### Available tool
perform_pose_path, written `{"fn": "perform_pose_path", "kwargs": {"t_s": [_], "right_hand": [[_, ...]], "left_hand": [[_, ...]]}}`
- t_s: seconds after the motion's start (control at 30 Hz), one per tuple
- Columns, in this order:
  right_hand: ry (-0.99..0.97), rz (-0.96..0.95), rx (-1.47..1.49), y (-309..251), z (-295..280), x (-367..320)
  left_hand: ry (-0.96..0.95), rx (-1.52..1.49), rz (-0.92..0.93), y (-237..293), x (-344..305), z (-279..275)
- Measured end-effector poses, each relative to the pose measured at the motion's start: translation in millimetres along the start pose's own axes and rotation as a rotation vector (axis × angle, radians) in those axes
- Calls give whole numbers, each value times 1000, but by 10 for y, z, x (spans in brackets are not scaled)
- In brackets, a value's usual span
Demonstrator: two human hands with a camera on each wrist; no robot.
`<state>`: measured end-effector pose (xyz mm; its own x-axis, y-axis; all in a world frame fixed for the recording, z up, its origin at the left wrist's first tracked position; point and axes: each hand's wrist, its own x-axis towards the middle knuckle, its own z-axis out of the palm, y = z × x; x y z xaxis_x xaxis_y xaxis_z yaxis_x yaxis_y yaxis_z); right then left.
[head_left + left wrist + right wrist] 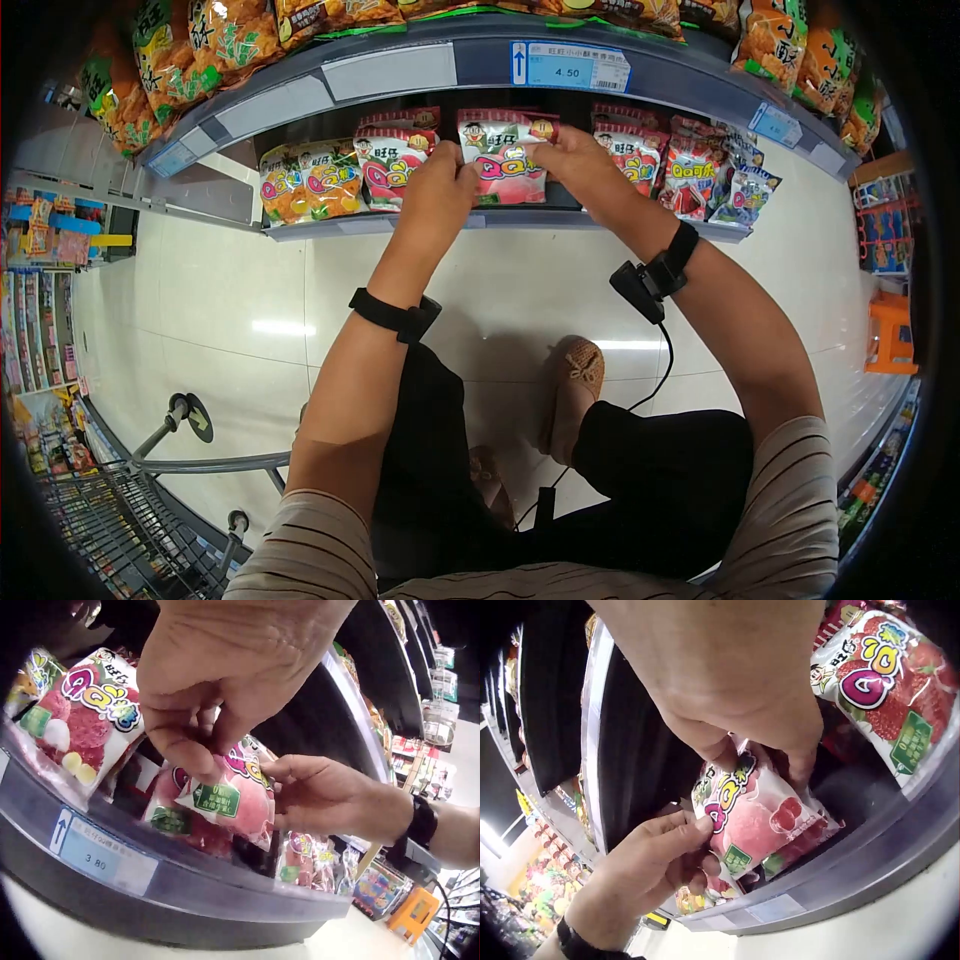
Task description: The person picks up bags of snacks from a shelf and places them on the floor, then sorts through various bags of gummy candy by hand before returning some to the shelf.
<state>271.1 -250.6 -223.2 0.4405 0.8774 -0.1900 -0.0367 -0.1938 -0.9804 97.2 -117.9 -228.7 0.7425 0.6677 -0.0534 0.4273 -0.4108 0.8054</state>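
Note:
A pink-and-white bag of QQ gummy candy point(508, 168), with peaches printed on it, is held upright at the lower shelf between both hands. My left hand point(438, 192) pinches its left edge between thumb and fingers. On the opposite side, my right hand point(592, 178) grips the upper right edge. The right wrist view shows the held bag point(754, 814) in front of another pink bag point(799, 851). Red-printed gummy bags point(900, 690) stand to the right of it, and one more gummy bag point(88, 712) stands to the left.
Above, a shelf edge point(390, 68) carries price labels and orange snack bags point(225, 40). The lower shelf's lip point(340, 226) bears a 3.80 price tag point(101, 859). A shopping cart point(130, 530) stands at lower left; an orange stool point(890, 332) is at far right.

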Motion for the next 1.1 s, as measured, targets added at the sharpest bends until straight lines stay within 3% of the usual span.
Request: {"fn": "perform_pose_path", "kwargs": {"t_s": [0.07, 0.1, 0.23, 0.33, 0.43, 0.53, 0.67, 0.73, 0.93, 1.03, 1.1], "right_hand": [[105, -49, -107, 185, 23, 42], [145, -31, -301, 182, 14, 33], [181, -89, -507, 269, 48, 17], [168, -109, -508, 316, 42, 32], [183, -117, -519, 304, 47, 30], [177, 2, -422, 225, 52, -8], [225, 12, -454, 191, 51, -32], [233, 3, -397, 121, 69, -80], [279, -244, -268, 344, 14, 142], [238, 5, -359, 235, 6, 48], [235, -38, -317, 295, 19, 55]], "left_hand": [[53, 121, 58, -50, 19, 34], [68, 143, 79, -52, -2, 44], [116, 213, 168, -71, -94, 100], [127, 308, 207, -73, -122, 156], [5, 290, 48, 7, -125, 162], [-71, 96, -100, -121, -17, 247], [-17, -96, -94, -151, 31, 339], [-21, -231, -118, 121, -52, 260], [15, -383, -138, 73, 20, 316], [13, -375, -156, 52, 7, 341], [-24, -385, -137, 47, 2, 333]]}}
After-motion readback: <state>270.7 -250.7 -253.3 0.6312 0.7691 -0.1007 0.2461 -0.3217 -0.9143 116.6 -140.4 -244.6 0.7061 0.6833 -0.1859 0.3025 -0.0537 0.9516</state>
